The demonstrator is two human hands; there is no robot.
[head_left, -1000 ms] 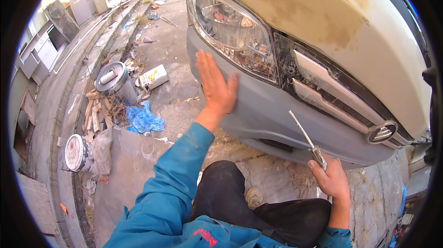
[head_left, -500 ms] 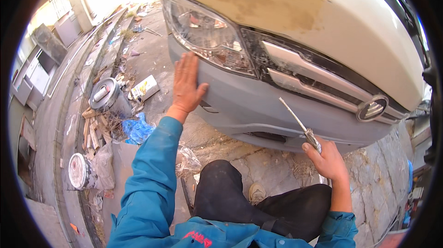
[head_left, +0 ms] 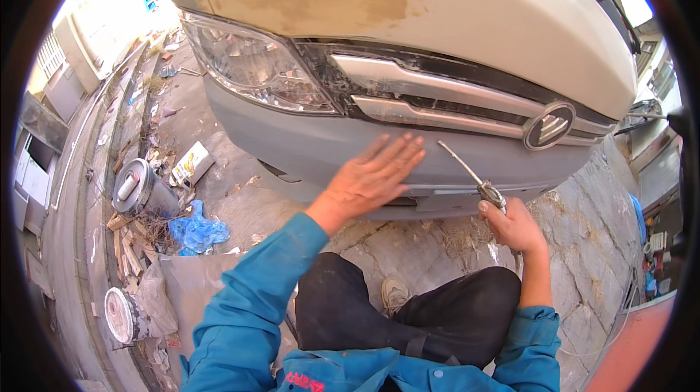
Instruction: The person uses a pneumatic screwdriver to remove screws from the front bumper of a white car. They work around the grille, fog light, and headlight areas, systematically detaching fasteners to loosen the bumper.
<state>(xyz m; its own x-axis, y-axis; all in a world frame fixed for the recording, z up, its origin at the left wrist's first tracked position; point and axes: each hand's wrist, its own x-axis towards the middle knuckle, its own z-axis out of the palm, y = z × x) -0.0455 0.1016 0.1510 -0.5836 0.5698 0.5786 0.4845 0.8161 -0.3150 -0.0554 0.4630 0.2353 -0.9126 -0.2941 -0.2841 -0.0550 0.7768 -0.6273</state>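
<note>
Red lettering (head_left: 304, 382) marks the front of your blue jacket (head_left: 248, 304), near the lower edge. Ahead of you, a round badge (head_left: 550, 126) with slanted silver bars sits on the vehicle's (head_left: 503, 5) grille (head_left: 445, 88). A white container (head_left: 192, 164) bears print too small to read.

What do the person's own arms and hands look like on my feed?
The left hand and right hand are bare, with no gloves or watch visible. The left sleeve and right sleeve are creased teal-blue cloth; the left reaches close to the wrist, while the right ends lower, leaving some forearm uncovered.
</note>
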